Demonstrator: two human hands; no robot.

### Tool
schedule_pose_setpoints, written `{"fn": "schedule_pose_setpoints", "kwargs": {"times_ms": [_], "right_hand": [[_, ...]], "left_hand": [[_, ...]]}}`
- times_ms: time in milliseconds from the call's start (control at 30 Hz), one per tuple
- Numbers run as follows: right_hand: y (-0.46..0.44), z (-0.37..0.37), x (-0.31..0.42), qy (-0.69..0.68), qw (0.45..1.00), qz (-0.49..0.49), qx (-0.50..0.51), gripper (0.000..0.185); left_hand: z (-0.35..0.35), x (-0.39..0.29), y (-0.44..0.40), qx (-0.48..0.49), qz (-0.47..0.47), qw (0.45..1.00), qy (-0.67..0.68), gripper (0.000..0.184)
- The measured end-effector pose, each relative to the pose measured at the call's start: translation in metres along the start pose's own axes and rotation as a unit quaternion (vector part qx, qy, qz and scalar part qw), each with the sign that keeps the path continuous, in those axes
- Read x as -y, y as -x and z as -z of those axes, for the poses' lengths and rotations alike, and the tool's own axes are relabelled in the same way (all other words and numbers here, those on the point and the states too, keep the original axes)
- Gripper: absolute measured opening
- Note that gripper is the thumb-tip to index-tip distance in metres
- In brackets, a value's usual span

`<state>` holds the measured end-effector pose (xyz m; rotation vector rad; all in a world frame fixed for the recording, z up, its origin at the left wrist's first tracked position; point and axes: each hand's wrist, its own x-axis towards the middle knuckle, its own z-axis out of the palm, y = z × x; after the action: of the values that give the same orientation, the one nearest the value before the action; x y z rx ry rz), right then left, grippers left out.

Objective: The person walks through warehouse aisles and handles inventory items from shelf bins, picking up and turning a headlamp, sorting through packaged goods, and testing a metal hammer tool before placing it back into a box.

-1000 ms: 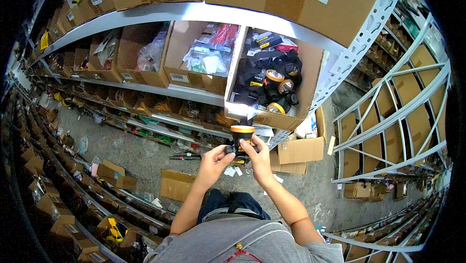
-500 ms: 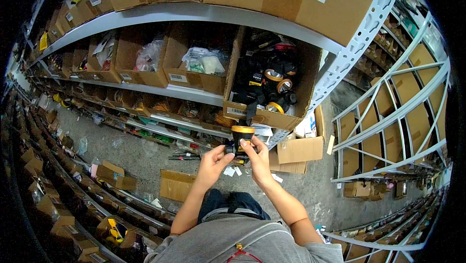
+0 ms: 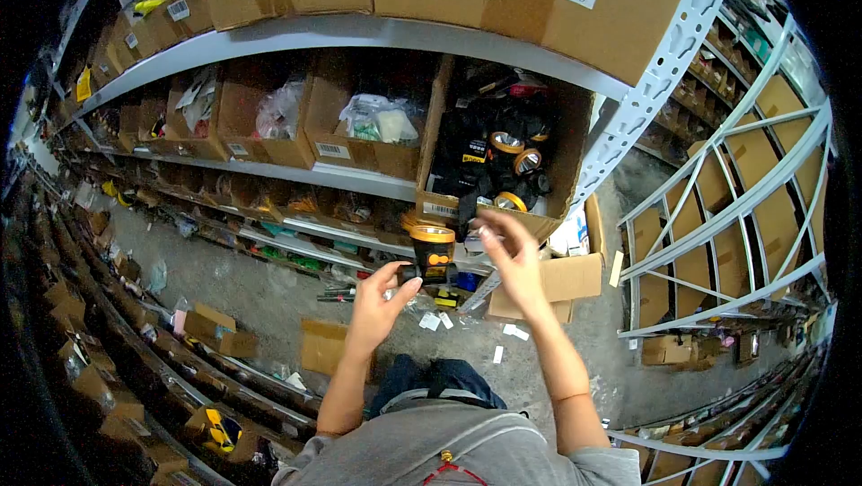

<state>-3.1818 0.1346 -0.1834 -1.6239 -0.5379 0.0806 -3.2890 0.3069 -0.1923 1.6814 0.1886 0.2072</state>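
Observation:
My left hand pinches the dark side part of a headlamp with thumb and fingers. The lamp has a black body, an orange ring around its upper end and an orange mark on its side. My right hand is off the lamp, to its right, fingers stretched out and slightly blurred, with nothing visible in them. Close to its fingertips, a black strap hangs over the front edge of an open cardboard box. Several similar black lamps with orange rims lie jumbled inside that box.
A metal shelf carries cardboard bins, some with plastic-bagged goods. A perforated upright stands right of the lamp box. Below it is an open carton. Paper scraps and a flat cardboard piece lie on the floor.
My right hand has let go of the headlamp and moved up and right toward the box edge. The lamp, held in my left hand, has shifted slightly left and turned, showing the orange mark.

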Motion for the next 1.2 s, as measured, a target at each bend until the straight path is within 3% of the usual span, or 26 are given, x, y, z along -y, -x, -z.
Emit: {"fn": "schedule_pose_setpoints", "kwargs": {"times_ms": [100, 233, 267, 367, 400, 467, 567, 633, 733, 833, 867, 933, 1100, 1167, 1200], "right_hand": [[-0.023, 0.022, 0.024, 0.026, 0.998, 0.042, -0.046, 0.027], [-0.048, 0.042, 0.051, 0.242, 0.951, 0.164, -0.102, 0.025], [-0.058, 0.051, 0.045, 0.316, 0.917, 0.219, -0.108, 0.026], [-0.071, 0.067, 0.054, 0.405, 0.908, 0.103, 0.018, 0.033], [-0.072, 0.068, 0.051, 0.404, 0.909, 0.103, 0.017, 0.033], [-0.075, 0.071, 0.045, 0.455, 0.872, 0.126, 0.127, 0.04], [-0.079, 0.067, 0.044, 0.473, 0.862, 0.056, 0.174, 0.045], [-0.082, 0.069, 0.046, 0.478, 0.858, 0.062, 0.179, 0.044], [-0.084, 0.073, 0.045, 0.468, 0.857, 0.048, 0.208, 0.044], [-0.083, 0.078, 0.041, 0.439, 0.872, 0.069, 0.206, 0.04], [-0.08, 0.081, 0.04, 0.451, 0.875, 0.074, 0.158, 0.038], [-0.07, 0.084, 0.042, 0.482, 0.868, 0.087, 0.086, 0.036], [-0.054, 0.086, 0.059, 0.456, 0.883, 0.081, 0.079, 0.032], [-0.052, 0.09, 0.058, 0.424, 0.897, 0.116, 0.053, 0.029], [-0.051, 0.092, 0.058, 0.423, 0.897, 0.115, 0.051, 0.029]], "left_hand": [[0.009, -0.006, -0.004, -0.024, -0.048, 0.996, -0.076, 0.027], [0.021, -0.042, -0.004, 0.011, -0.008, 0.99, -0.142, 0.024], [0.022, -0.047, -0.005, -0.009, -0.06, 0.981, -0.182, 0.023], [0.029, -0.054, -0.012, -0.023, -0.133, 0.96, -0.246, 0.027], [0.031, -0.061, -0.013, -0.011, -0.139, 0.955, -0.261, 0.028], [0.033, -0.077, -0.016, 0.003, -0.163, 0.948, -0.275, 0.029], [0.031, -0.088, -0.035, -0.001, -0.269, 0.91, -0.315, 0.031], [0.024, -0.108, -0.048, 0.03, -0.248, 0.91, -0.33, 0.032], [0.01, -0.119, -0.075, 0.019, -0.33, 0.821, -0.465, 0.037], [-0.009, -0.126, -0.11, 0.026, -0.356, 0.78, -0.513, 0.034], [-0.015, -0.123, -0.123, 0.027, -0.358, 0.78, -0.512, 0.034], [-0.024, -0.119, -0.146, 0.086, -0.367, 0.724, -0.578, 0.034], [-0.042, -0.112, -0.169, 0.203, -0.329, 0.682, -0.621, 0.034], [-0.045, -0.099, -0.179, 0.242, -0.258, 0.706, -0.613, 0.031], [-0.049, -0.095, -0.184, 0.262, -0.173, 0.701, -0.64, 0.029]]}}
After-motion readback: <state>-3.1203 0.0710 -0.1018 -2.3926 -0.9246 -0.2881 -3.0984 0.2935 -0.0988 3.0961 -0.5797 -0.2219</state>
